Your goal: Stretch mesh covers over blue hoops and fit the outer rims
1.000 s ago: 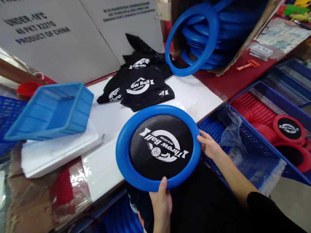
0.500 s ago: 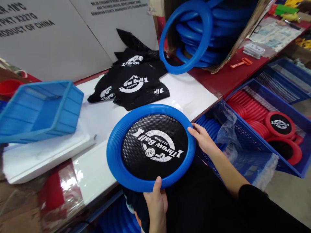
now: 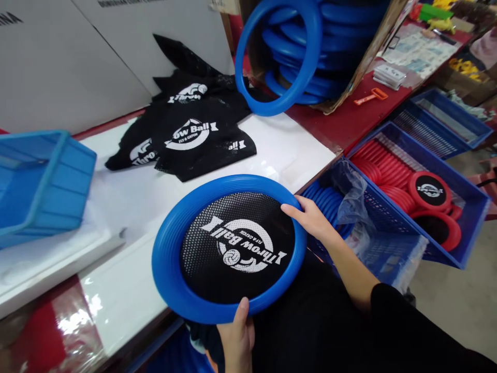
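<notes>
A blue ring disc [image 3: 166,264] with a black mesh centre printed "Throw Ball" is held tilted over the front edge of the white work surface. My left hand [image 3: 236,334] grips its near rim, thumb on top and the other fingers mostly hidden underneath. At the right rim, my right hand [image 3: 310,215] is closed on the same disc, its thumb over the top face. Beyond the disc lies a loose pile of black printed mesh pieces [image 3: 217,116], some overlapping.
A bare blue ring [image 3: 315,46] leans against a carton of blue rings [image 3: 349,57] at the back. A light-blue bin [image 3: 66,181] stands at left. Right of the table, a blue crate [image 3: 473,223] holds red discs. An orange peeler-shaped tool [image 3: 371,97] lies on the red tabletop.
The view has swung to the right, so the surroundings sit further left. The disc appears slightly lower and more tilted, with both hands still holding its rim.
</notes>
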The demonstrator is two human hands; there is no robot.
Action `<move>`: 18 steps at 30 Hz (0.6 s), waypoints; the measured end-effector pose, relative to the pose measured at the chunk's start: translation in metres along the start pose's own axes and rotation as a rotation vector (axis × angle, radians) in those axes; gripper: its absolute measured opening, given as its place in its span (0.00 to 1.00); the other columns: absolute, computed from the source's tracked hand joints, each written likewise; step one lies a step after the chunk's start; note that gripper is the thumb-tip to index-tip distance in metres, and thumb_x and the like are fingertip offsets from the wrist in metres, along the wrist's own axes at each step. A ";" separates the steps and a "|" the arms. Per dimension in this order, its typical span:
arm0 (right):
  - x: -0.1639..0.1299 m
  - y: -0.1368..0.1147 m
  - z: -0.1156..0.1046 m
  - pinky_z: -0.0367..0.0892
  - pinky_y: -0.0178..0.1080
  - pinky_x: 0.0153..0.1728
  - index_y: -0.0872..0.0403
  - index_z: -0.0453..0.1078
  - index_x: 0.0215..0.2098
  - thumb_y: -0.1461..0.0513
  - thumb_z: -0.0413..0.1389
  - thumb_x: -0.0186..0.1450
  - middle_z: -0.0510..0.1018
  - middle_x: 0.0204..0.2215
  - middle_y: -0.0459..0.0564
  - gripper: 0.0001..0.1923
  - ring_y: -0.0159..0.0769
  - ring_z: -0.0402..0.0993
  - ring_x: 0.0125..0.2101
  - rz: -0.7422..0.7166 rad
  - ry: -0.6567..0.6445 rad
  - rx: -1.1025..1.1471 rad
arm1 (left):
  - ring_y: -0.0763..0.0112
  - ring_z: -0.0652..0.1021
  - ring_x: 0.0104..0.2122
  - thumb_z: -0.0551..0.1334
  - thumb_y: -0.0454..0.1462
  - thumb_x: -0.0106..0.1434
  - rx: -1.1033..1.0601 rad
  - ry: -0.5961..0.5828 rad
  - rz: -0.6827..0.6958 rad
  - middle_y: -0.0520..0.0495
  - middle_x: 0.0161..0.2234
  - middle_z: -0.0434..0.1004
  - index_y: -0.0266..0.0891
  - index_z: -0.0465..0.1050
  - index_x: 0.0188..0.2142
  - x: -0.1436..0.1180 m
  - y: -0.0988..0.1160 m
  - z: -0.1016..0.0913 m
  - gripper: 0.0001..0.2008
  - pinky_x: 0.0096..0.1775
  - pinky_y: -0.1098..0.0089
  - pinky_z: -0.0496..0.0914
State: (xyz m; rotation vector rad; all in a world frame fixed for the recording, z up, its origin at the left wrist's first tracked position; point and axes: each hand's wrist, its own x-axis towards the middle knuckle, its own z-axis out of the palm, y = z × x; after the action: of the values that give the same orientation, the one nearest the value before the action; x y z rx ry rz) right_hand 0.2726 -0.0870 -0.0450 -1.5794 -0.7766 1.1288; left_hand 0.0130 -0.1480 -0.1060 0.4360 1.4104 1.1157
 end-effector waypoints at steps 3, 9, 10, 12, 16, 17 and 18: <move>-0.002 0.001 0.005 0.73 0.42 0.42 0.54 0.78 0.44 0.45 0.65 0.63 0.84 0.40 0.49 0.22 0.42 0.80 0.40 -0.015 0.061 -0.074 | 0.43 0.65 0.70 0.81 0.40 0.41 0.039 -0.012 0.023 0.42 0.65 0.74 0.45 0.73 0.62 0.000 -0.002 -0.005 0.46 0.72 0.44 0.55; -0.004 0.003 0.013 0.71 0.42 0.40 0.53 0.75 0.39 0.47 0.64 0.64 0.83 0.34 0.47 0.18 0.42 0.78 0.37 -0.096 0.152 -0.185 | 0.43 0.67 0.69 0.80 0.40 0.43 0.062 -0.012 -0.001 0.41 0.63 0.75 0.46 0.71 0.63 -0.005 0.002 -0.006 0.46 0.72 0.45 0.57; -0.003 0.003 0.013 0.71 0.42 0.39 0.52 0.75 0.39 0.47 0.64 0.64 0.83 0.34 0.47 0.18 0.42 0.77 0.37 -0.099 0.155 -0.187 | 0.43 0.67 0.69 0.80 0.40 0.44 0.064 -0.009 -0.006 0.41 0.63 0.76 0.46 0.72 0.63 -0.006 0.003 -0.006 0.46 0.72 0.45 0.57; -0.003 0.002 0.013 0.71 0.42 0.40 0.52 0.75 0.38 0.48 0.64 0.64 0.83 0.34 0.48 0.17 0.42 0.77 0.37 -0.106 0.157 -0.196 | 0.43 0.68 0.69 0.80 0.40 0.44 0.067 -0.001 -0.007 0.41 0.63 0.76 0.46 0.72 0.63 -0.007 0.004 -0.006 0.45 0.72 0.45 0.58; -0.002 0.005 0.009 0.72 0.43 0.44 0.52 0.76 0.42 0.47 0.65 0.65 0.84 0.38 0.48 0.18 0.43 0.78 0.40 -0.109 0.110 -0.178 | 0.44 0.70 0.68 0.79 0.40 0.45 0.066 0.012 0.002 0.42 0.61 0.78 0.45 0.73 0.62 -0.006 0.006 -0.007 0.43 0.71 0.46 0.60; -0.003 0.007 0.008 0.72 0.43 0.45 0.52 0.76 0.43 0.46 0.65 0.65 0.84 0.39 0.48 0.19 0.43 0.79 0.41 -0.114 0.094 -0.161 | 0.44 0.70 0.67 0.79 0.40 0.44 0.066 0.021 -0.001 0.42 0.60 0.78 0.45 0.73 0.61 -0.005 0.008 -0.008 0.43 0.70 0.45 0.61; -0.004 0.010 0.007 0.72 0.43 0.46 0.51 0.77 0.44 0.45 0.64 0.66 0.84 0.40 0.48 0.20 0.43 0.79 0.42 -0.122 0.076 -0.128 | 0.44 0.71 0.67 0.79 0.40 0.44 0.067 0.031 -0.005 0.42 0.60 0.79 0.45 0.73 0.60 -0.004 0.011 -0.008 0.42 0.70 0.44 0.61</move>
State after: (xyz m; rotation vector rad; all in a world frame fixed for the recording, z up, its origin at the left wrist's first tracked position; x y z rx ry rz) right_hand 0.2644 -0.0906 -0.0536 -1.6475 -0.8967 0.9416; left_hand 0.0027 -0.1491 -0.0968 0.4644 1.4789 1.0774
